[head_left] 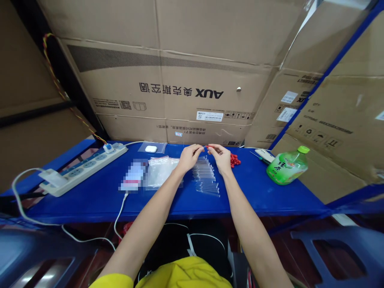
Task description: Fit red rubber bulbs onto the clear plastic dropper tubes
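Clamped between thumb and fingers of the right hand [221,158]: small red piece [210,146], held at the fingertips, raised above the far part of the blue desk [249,196]. Brought close to the same piece: fingertips of the left hand [188,157], with thumb and forefinger near each other. Cannot tell whether closed on anything; too small to resolve at the tips.

Set out on the desk between both hands, on the side nearer the body: clear slender tubes [204,173], arranged side by side in a row running toward the body. Heaped just beside the right hand, on its outer side: red pieces [235,161], similar in color to the one held.

Placed beside the left hand, on its outer side: clear plastic bags [160,172], partly covered by the left forearm. Farther out from the left hand, in order: phone [133,175] with blurred screen and attached white cable [121,212]; white case [151,149] on a clear bag; white power strip [87,165].

Well apart from the right hand, on its outer side: green bottle [286,165], tilted. Beyond both hands: printed cardboard [180,86], upright behind the desk.
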